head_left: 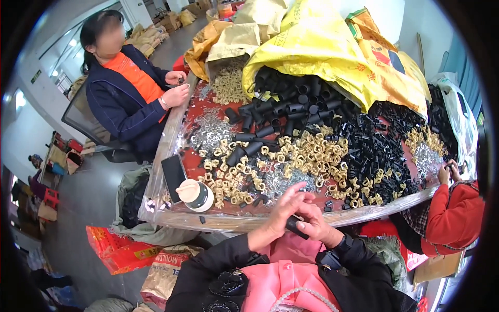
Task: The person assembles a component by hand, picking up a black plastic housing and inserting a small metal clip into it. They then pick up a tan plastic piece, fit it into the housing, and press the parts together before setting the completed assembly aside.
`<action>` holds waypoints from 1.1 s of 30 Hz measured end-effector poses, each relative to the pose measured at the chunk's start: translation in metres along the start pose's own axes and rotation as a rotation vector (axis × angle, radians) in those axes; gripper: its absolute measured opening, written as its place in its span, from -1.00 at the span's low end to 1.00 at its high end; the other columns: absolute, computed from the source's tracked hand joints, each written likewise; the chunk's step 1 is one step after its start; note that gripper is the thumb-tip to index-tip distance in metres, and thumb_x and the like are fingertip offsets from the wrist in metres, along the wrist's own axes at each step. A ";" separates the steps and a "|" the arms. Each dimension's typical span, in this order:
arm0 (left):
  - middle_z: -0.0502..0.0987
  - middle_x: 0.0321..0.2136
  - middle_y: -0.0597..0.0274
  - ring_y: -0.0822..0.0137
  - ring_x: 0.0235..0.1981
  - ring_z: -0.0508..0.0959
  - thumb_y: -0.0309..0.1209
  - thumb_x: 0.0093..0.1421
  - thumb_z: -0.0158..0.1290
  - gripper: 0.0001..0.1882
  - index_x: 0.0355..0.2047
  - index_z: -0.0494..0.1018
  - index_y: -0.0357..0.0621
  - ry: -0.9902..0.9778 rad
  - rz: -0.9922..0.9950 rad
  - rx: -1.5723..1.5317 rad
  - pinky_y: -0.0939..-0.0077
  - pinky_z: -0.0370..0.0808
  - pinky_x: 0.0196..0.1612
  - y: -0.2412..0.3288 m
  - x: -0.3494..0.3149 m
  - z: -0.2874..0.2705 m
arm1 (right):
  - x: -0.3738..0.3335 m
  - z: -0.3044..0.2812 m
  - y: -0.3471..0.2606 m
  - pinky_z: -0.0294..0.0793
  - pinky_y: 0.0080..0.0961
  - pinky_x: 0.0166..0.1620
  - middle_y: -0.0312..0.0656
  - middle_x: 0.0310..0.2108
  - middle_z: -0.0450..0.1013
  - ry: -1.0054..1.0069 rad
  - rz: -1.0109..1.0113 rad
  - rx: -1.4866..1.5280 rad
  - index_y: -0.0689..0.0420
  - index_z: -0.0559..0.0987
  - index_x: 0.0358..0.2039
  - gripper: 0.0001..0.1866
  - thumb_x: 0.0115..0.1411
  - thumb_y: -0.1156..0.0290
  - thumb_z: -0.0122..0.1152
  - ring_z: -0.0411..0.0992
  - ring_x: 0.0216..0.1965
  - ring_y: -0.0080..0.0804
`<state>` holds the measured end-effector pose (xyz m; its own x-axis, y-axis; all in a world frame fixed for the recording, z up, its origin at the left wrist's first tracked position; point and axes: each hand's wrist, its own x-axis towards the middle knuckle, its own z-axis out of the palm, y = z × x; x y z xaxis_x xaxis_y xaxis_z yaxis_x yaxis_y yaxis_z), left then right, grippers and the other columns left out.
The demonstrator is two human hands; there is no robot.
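Note:
My left hand (280, 209) is over the near edge of the table, its fingers stretched forward and its palm against one end of a short black plastic tube (297, 227). With its thumb along the tube, my right hand (317, 222) grips the other end. The fingers of both hands overlap, so part of the grip is hidden. Just beyond my hands lies a heap of small silvery metal clips (287, 179). Brass-coloured clips (317, 151) are spread around it. Farther back is a pile of black tubes (299, 104), and small black parts (371, 151) are heaped to the right.
A white-lidded tub (195, 196) and a dark phone (175, 177) occupy the table's left corner. Large yellow sacks (306, 47) stand at the back. One co-worker (127, 99) sits at the left; another in red sleeves (451, 218) works at the right. Sacks (169, 270) lie below the table edge.

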<state>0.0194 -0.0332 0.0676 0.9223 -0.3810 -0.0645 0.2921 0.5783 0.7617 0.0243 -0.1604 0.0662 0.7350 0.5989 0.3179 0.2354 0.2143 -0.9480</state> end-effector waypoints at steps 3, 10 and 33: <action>0.32 -0.19 0.13 0.37 -0.18 0.34 -0.25 0.10 -0.06 -0.45 0.04 0.06 -0.22 -0.015 -0.004 -0.028 0.50 0.26 -0.06 -0.005 0.000 0.011 | -0.014 -0.011 -0.006 0.29 -0.59 -0.35 -0.22 -0.45 0.36 0.035 0.003 -0.055 0.26 0.40 -0.33 -0.67 0.02 0.24 -0.03 0.30 -0.44 -0.52; 0.34 -0.21 0.19 0.44 -0.20 0.36 -0.35 0.04 0.04 -0.44 0.01 0.11 -0.24 0.015 -0.206 0.300 0.58 0.30 -0.12 -0.012 -0.001 -0.010 | -0.154 -0.089 -0.059 0.34 -0.62 -0.37 -0.24 -0.54 0.40 0.509 0.390 -0.325 0.26 0.43 -0.43 -0.73 0.05 0.29 -0.10 0.37 -0.47 -0.52; 0.43 -0.31 0.20 0.46 -0.30 0.42 -0.42 0.06 0.00 -0.59 -0.07 0.22 -0.25 -0.051 -0.199 0.402 0.65 0.33 -0.21 -0.020 0.003 -0.030 | -0.063 -0.166 -0.030 0.33 -0.41 -0.38 -0.11 -0.40 0.34 0.527 0.154 -1.357 0.20 0.40 -0.35 -0.81 -0.05 0.50 0.07 0.35 -0.42 -0.21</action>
<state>0.0243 -0.0243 0.0323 0.8413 -0.4977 -0.2110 0.3320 0.1678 0.9282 0.0770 -0.3326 0.0721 0.8802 0.1390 0.4538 0.3209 -0.8788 -0.3533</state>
